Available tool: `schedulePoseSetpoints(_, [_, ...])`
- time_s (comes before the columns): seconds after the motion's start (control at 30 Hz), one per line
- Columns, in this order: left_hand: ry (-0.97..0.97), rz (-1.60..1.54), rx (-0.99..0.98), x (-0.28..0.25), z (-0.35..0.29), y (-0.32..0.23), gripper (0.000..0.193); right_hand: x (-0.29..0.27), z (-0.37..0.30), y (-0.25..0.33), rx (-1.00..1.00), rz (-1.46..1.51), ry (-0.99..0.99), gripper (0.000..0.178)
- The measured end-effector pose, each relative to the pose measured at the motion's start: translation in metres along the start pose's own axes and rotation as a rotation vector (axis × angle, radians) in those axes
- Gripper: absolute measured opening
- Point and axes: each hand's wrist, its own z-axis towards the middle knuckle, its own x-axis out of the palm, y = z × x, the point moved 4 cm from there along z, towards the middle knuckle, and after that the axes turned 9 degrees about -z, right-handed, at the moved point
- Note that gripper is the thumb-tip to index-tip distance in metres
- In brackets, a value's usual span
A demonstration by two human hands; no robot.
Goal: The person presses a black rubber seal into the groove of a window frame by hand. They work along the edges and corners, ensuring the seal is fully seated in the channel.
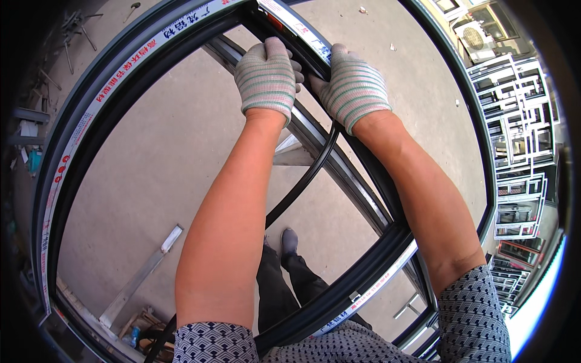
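A large black-and-silver window frame (437, 42) stretches in front of me, with a dark dividing bar (378, 172) running across it. My left hand (266, 78), in a striped knit glove, lies at the left edge of this bar with its fingers curled in; what they grip is hidden. Opposite it, my right hand (356, 88), gloved alike, is closed over the bar, its thumb on the near side. From under the right hand a black rubber strip (308, 175) hangs in a curve down to the left, passing behind my left forearm.
Below the frame, a metal rail (357, 181) runs diagonally and a pale bar (145, 272) rests on the concrete floor (133, 175). Stacked white window frames (511, 115) stand at the right. A metal stand (75, 30) is at the far left.
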Motion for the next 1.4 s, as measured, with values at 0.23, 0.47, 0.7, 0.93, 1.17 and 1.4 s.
schedulePoseSetpoints(0.23, [-0.054,0.065,0.107,0.001,0.002,0.007,0.044,-0.002,0.013,0.012,0.013,-0.004,0.011,0.055])
schedulePoseSetpoints(0.47, [-0.115,0.008,0.112,0.002,-0.001,0.007,0.043,-0.002,0.019,0.012,0.03,-0.002,0.065,0.05])
schedulePoseSetpoints(0.7, [-0.126,0.008,0.13,-0.001,0.004,0.01,0.04,-0.002,0.034,0.021,0.0,0.02,0.041,0.047])
schedulePoseSetpoints(0.93, [0.032,-0.224,-0.028,-0.008,-0.005,0.007,0.032,0.003,0.035,0.017,0.037,0.031,0.075,0.052])
schedulePoseSetpoints(1.17, [0.31,0.424,0.013,-0.086,-0.116,0.034,0.027,0.001,0.031,0.02,0.031,0.056,0.058,0.053])
schedulePoseSetpoints(1.4, [0.452,0.942,-0.005,-0.142,-0.227,0.027,0.031,0.007,0.009,-0.002,0.03,0.05,0.003,0.053])
